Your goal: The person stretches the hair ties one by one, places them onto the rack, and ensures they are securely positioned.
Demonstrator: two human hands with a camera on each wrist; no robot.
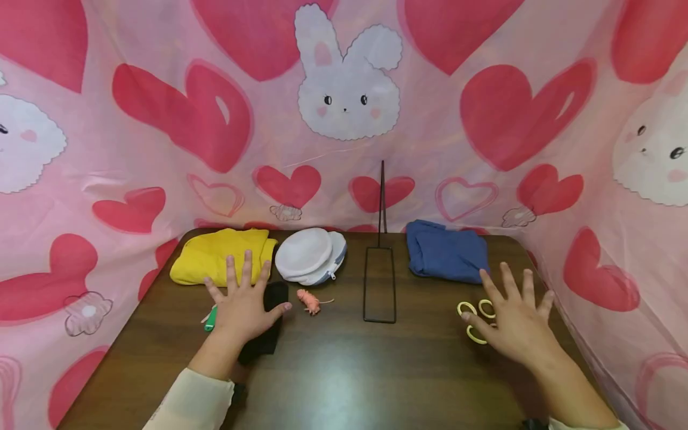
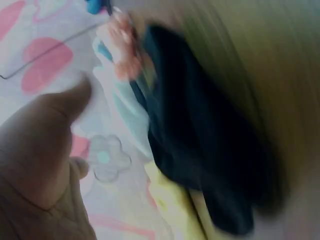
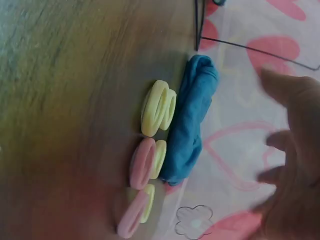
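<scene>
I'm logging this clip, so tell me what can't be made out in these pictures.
- Rings, head view: the right hand covers part of them, so their count is unclear there.
- Black cloth, head view: the left hand hides its middle; the left wrist view is motion-blurred.
- Green item, head view: mostly under the left hand, too small to identify.
- Orange thing: too small to identify.

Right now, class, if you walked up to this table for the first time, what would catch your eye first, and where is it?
First, the pink backdrop with its white bunny and red hearts, wrapped round the dark wooden table. Next, the bright cloths at the back edge: a yellow cloth on the left and a blue cloth on the right. Then the two spread hands: the left hand over a black cloth, the right hand over some small rings.
</scene>
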